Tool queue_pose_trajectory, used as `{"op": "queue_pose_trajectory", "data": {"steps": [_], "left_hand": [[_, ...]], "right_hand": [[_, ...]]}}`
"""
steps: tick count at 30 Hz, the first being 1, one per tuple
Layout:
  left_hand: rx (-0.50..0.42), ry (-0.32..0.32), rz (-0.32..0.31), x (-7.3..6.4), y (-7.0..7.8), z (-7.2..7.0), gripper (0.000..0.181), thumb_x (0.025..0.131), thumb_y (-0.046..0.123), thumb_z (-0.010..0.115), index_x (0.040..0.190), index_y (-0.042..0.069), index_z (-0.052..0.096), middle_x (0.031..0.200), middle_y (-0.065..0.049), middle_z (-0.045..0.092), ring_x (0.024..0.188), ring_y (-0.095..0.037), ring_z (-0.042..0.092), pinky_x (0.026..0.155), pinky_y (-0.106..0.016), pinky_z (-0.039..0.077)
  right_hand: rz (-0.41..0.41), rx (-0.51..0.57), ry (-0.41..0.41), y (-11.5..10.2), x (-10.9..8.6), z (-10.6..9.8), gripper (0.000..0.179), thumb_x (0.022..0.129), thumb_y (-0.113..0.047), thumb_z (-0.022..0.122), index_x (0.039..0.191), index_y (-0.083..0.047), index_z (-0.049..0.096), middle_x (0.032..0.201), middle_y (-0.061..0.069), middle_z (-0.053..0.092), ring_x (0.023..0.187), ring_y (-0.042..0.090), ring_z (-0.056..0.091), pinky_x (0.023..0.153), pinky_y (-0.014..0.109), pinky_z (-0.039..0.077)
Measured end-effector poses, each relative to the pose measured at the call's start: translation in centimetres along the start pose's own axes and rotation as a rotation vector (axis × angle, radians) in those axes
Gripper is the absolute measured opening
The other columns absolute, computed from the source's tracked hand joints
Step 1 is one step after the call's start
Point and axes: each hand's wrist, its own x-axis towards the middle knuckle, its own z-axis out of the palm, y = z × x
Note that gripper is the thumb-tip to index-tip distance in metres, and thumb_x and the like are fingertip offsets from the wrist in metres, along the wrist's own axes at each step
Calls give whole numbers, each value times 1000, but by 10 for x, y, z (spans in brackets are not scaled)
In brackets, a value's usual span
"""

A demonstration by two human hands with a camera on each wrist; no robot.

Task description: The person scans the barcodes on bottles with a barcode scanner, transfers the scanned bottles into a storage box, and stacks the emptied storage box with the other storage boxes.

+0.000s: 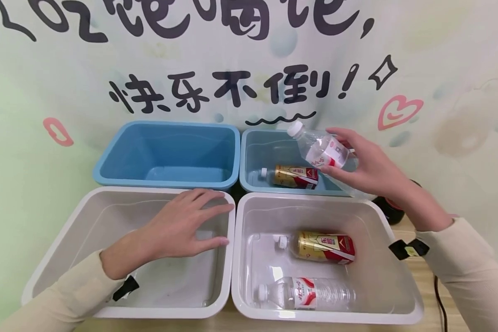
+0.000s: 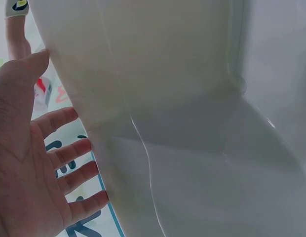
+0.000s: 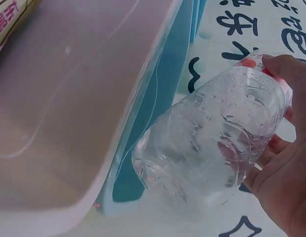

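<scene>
My right hand [image 1: 371, 168] grips a clear plastic water bottle [image 1: 315, 146] with a white cap and a red-and-white label, tilted over the right blue bin [image 1: 269, 143]. In the right wrist view, the base of this bottle [image 3: 202, 148] points away from the fingers, drops showing on its wall. Inside that blue bin lies a gold-and-red labelled drink bottle [image 1: 295, 176]. My left hand [image 1: 176, 226] is over the left white bin [image 1: 157, 312], fingers spread, fingertips right at its rim. The left wrist view shows the straight fingers [image 2: 76, 150] along that edge, holding nothing.
The right white bin [image 1: 328, 317] contains another gold-and-red bottle [image 1: 325, 246] and a clear water bottle [image 1: 309, 293], both lying down. A left blue bin [image 1: 166, 147] stands behind the left white one. A dark object [image 1: 390, 211] and a cable [image 1: 440, 295] are at the right; a printed backdrop hangs behind.
</scene>
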Motion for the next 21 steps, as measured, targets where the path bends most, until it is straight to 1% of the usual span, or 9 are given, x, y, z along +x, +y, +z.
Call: {"op": "queue_pose_trajectory", "data": {"steps": [1, 3, 6, 7, 9, 11, 13, 18, 21], "left_hand": [[0, 0, 1, 1, 0, 0, 68, 92, 71, 66, 149, 34, 61, 153, -2, 57, 140, -28, 54, 116, -54, 49], [-3, -3, -1, 1, 0, 0, 68, 92, 71, 66, 149, 34, 61, 153, -2, 57, 141, -28, 54, 116, -55, 49], [-11, -13, -7, 1, 0, 0, 67, 93, 71, 65, 149, 34, 61, 154, -2, 57, 141, -29, 53, 116, -56, 48], [-14, -15, -10, 0, 0, 0, 67, 93, 71, 65, 149, 34, 61, 154, -2, 57, 141, -29, 53, 116, -56, 48], [-17, -18, -11, 0, 0, 0, 67, 93, 71, 64, 149, 34, 60, 154, -2, 56, 141, -29, 53, 116, -57, 48], [-16, -18, -7, 0, 0, 0, 68, 93, 72, 64, 150, 35, 60, 154, -2, 56, 141, -29, 53, 116, -56, 48], [-13, -18, -7, 0, 0, 0, 68, 93, 72, 63, 150, 35, 60, 154, -2, 56, 141, -28, 53, 116, -56, 48], [-9, -19, -7, -1, -1, 0, 68, 93, 73, 63, 150, 35, 60, 154, -2, 57, 141, -29, 53, 116, -57, 49], [-8, -17, -4, -1, -1, 0, 69, 93, 72, 64, 150, 34, 60, 155, -3, 56, 142, -29, 53, 116, -56, 48]], "right_hand": [[-9, -5, -9, -1, 4, 2, 85, 88, -29, 87, 160, -30, 42, 141, 8, 62, 121, 31, 61, 81, 13, 52], [-18, -2, -32, -5, 11, 6, 84, 89, -30, 86, 160, -28, 42, 143, 7, 61, 124, 31, 61, 88, 20, 55], [-40, 14, -62, -8, 22, 13, 83, 90, -27, 86, 160, -22, 42, 147, 8, 58, 127, 33, 60, 98, 38, 57], [-50, 17, -69, -10, 26, 16, 83, 89, -26, 86, 160, -21, 43, 149, 9, 57, 127, 32, 60, 101, 45, 57], [-63, 30, -77, -13, 32, 21, 82, 89, -23, 86, 159, -18, 44, 148, 10, 56, 127, 33, 59, 102, 53, 56], [-79, 28, -79, -17, 38, 26, 81, 88, -21, 86, 158, -17, 46, 146, 12, 55, 127, 33, 57, 101, 54, 56], [-99, 20, -77, -21, 44, 31, 81, 88, -21, 86, 158, -17, 46, 143, 12, 55, 127, 32, 56, 101, 53, 56], [-146, 40, -85, -30, 59, 41, 84, 88, -23, 86, 160, -18, 43, 150, 11, 54, 125, 27, 56, 109, 54, 55], [-145, 48, -88, -35, 67, 44, 84, 88, -24, 86, 161, -21, 42, 152, 10, 53, 123, 26, 57, 109, 55, 56]]}}
